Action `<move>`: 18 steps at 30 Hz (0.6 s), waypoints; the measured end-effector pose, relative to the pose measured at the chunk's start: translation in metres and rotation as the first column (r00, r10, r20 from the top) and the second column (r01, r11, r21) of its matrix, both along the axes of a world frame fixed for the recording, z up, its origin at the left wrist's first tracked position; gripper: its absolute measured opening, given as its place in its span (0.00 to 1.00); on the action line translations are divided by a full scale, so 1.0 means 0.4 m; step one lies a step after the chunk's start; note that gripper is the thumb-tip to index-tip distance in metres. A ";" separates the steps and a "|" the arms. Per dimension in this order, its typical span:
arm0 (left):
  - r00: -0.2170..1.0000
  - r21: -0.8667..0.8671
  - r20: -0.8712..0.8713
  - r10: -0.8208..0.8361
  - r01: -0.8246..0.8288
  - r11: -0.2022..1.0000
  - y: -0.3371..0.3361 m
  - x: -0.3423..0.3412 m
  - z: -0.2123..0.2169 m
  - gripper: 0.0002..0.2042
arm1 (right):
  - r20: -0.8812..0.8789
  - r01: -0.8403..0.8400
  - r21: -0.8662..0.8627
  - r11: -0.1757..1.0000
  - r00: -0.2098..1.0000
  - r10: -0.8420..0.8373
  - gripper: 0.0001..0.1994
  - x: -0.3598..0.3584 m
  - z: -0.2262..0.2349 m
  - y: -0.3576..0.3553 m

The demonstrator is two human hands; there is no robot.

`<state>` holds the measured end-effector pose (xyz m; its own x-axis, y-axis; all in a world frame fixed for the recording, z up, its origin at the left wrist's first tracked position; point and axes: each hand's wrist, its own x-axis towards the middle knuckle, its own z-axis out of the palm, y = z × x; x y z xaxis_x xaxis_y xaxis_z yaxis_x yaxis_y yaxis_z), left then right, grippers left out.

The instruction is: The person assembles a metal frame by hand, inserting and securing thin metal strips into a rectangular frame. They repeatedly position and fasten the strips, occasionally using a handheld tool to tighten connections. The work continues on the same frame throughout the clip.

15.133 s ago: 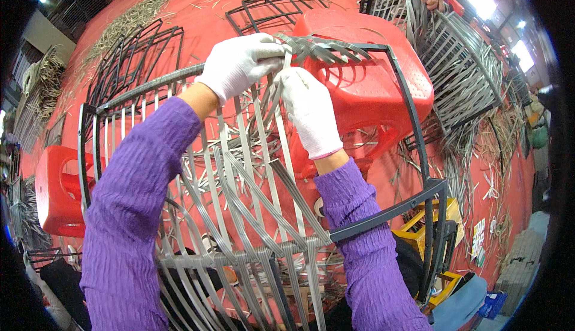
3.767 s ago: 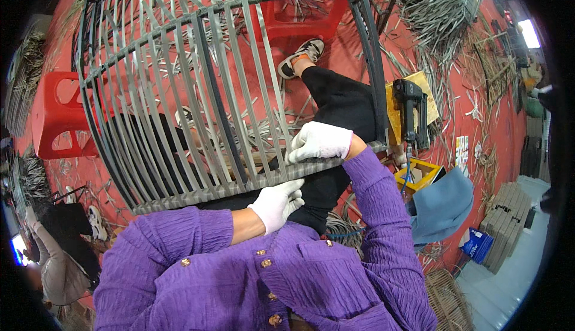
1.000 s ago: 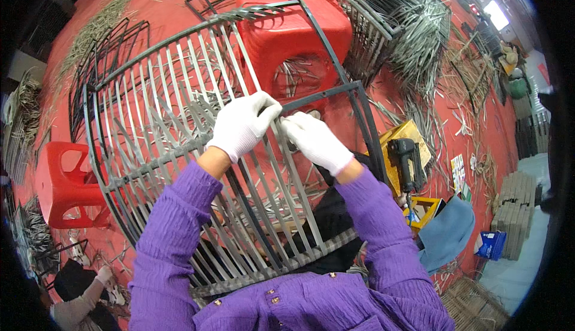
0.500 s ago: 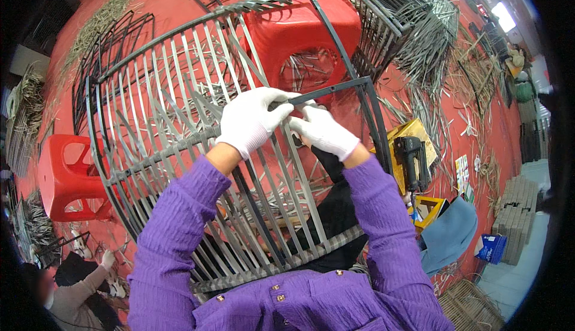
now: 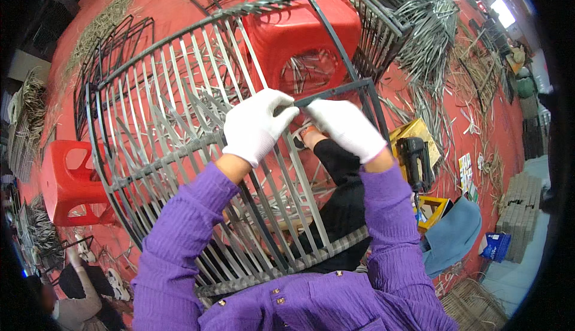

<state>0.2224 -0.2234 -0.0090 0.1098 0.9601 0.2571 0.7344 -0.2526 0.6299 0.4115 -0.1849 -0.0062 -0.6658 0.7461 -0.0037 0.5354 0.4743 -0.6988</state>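
Note:
A large dark metal frame (image 5: 339, 39) with many flat grey strips (image 5: 203, 55) across it lies tilted over my lap, its far side against a red stool (image 5: 299, 14). Grey strip is wrapped along its far, middle and near bars. My left hand (image 5: 254, 124), in a white glove, pinches the middle crossbar (image 5: 335, 91) at the place where the wrapping stops, thumb and forefinger nearly meeting. Beside it my right hand (image 5: 350, 127), also gloved, is slightly blurred, its fingertips curled at the bare crossbar. Whatever those right fingers hold is hidden.
A black nail gun (image 5: 416, 160) rests by a yellow box (image 5: 408, 130) at right, near a blue cloth (image 5: 458, 232). Another red stool (image 5: 69, 178) stands left. Grey strips (image 5: 428, 32) are heaped at back right. Another person (image 5: 84, 292) sits at lower left.
My right hand has moved slightly right and turned, its back now facing up. My left hand stays by the crossbar, shifted a little. The person at lower left has moved an arm.

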 end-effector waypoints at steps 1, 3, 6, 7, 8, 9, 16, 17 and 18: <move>0.999 -0.078 0.012 -0.033 0.034 0.996 0.010 -0.006 0.006 0.11 | 0.077 -0.112 0.799 0.591 0.993 0.085 0.14 -0.004 -0.036 -0.012; 0.998 -0.179 0.013 -0.068 0.070 0.981 0.020 -0.016 0.018 0.12 | -0.264 0.118 -0.295 0.948 0.944 -0.200 0.11 -0.014 -0.084 -0.046; 0.988 -0.183 0.027 -0.152 0.155 0.971 0.018 -0.029 0.027 0.16 | -0.389 0.194 -0.594 0.780 0.780 -0.490 0.13 -0.015 -0.114 -0.083; 0.985 -0.186 0.010 -0.172 0.171 0.968 0.015 -0.030 0.028 0.16 | -0.340 0.247 -0.604 0.758 0.780 -0.525 0.13 -0.016 -0.115 -0.092; 0.982 -0.208 0.008 -0.190 0.187 0.960 0.012 -0.032 0.026 0.15 | -0.425 0.216 -0.499 0.839 0.783 -0.454 0.14 -0.013 -0.114 -0.099; 0.982 -0.204 0.000 -0.188 0.184 0.962 0.011 -0.033 0.026 0.15 | -0.432 0.232 -0.498 0.836 0.769 -0.471 0.14 -0.009 -0.111 -0.105; 0.938 -0.225 0.178 -0.296 0.332 0.916 0.060 -0.066 0.029 0.19 | -0.344 0.261 -0.497 0.828 0.816 -0.464 0.14 -0.004 -0.125 -0.116; 0.923 -0.244 0.224 -0.312 0.363 0.899 0.074 -0.072 0.030 0.18 | -0.373 0.249 -0.505 0.826 0.800 -0.469 0.14 -0.006 -0.129 -0.119; 0.903 -0.207 0.241 -0.357 0.407 0.890 0.087 -0.073 0.027 0.17 | -0.385 0.246 -0.513 0.822 0.790 -0.477 0.14 -0.007 -0.130 -0.121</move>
<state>0.1932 -0.1885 0.0019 0.4538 0.8883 0.0715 0.4717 -0.3075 0.8264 0.4088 -0.2334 -0.0582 -0.3447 0.9297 -0.1296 0.1475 -0.0827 -0.9856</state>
